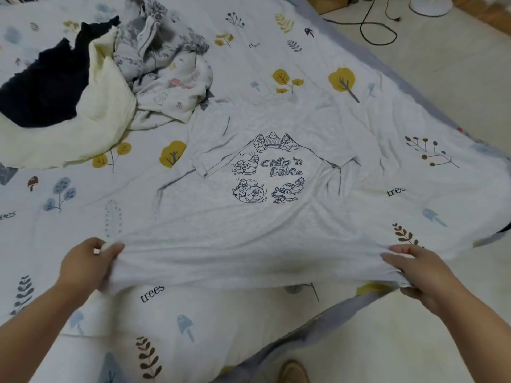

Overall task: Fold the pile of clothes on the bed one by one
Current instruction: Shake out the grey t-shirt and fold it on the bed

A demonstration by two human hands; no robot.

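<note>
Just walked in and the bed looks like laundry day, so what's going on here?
A person is folding clothes on the bed. Their left hand and right hand each grip a near corner of the hem of a light grey Chip 'n Dale T-shirt, which lies spread print-up and not yet folded. A pile of unfolded clothes, with black, cream and patterned pieces, waits at the far left.

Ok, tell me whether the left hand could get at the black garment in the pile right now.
Probably not: the left hand grips the t-shirt hem, and the black garment lies well beyond.
</note>
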